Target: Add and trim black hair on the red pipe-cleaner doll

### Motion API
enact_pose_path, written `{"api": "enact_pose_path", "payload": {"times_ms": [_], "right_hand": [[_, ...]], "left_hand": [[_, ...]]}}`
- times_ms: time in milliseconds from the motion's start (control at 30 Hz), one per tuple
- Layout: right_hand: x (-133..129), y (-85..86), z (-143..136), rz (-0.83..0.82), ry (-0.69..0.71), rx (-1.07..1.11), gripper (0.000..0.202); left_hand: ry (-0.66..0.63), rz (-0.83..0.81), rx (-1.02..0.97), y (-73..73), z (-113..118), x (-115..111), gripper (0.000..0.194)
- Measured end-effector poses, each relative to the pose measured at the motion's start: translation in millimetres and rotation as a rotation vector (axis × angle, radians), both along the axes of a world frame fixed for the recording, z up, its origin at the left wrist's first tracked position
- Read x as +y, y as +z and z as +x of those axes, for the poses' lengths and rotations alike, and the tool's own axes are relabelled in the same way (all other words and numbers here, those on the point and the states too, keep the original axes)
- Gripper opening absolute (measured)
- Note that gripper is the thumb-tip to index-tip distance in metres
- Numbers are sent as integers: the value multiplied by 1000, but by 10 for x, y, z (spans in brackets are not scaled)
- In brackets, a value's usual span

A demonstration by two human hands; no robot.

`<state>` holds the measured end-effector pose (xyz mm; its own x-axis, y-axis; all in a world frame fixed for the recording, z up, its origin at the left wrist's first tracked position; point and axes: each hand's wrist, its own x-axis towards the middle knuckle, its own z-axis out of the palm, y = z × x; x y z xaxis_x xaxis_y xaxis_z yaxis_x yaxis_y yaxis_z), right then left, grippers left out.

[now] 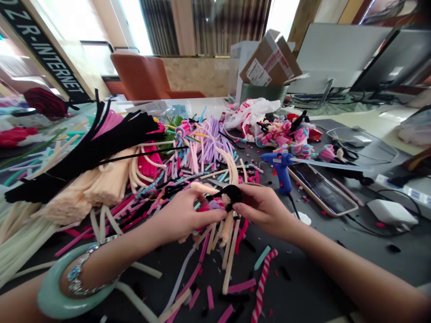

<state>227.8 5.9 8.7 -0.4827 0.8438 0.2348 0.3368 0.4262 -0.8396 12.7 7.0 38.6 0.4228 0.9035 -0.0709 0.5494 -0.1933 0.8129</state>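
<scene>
Between my hands is a small pipe-cleaner doll (218, 202) with black hair, a cream face and a pink and purple body. My left hand (191, 213) is closed around its body, thumb across the front. The fingers of my right hand (261, 206) pinch at the black hair (233, 194) on the doll's head. Cream pipe cleaners (229, 264) lie on the table just below the doll, and a bent bunch of cream ones (230, 163) rises behind it. What lies under my left fingers is hidden.
Right of my hands are a blue glue gun (282, 172), a phone (323, 188) and a white charger (392, 211). Bundles of black (84, 150) and cream pipe cleaners (107, 181) lie at left. Finished-looking pipe-cleaner figures (286, 132) and a plastic bag (251, 114) sit behind.
</scene>
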Motion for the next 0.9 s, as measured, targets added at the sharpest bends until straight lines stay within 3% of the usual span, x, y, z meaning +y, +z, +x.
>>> {"api": "enact_pose_path", "payload": {"times_ms": [133,333,700,900], "right_hand": [[3,17,5,6,-3,-1,27],[-17,86,-4,72,14,-76,22],[-12,84,-8,85,10,-101,27],[-16,75,-9,88,26,-117,29]], "left_hand": [[-144,-47,-25,30,23,71,39],[-193,-253,-127,-67,35,111,34],[-9,-543,-361,-126,127,-4,26],[-7,-633,-397,-153,141,-22,26]]}}
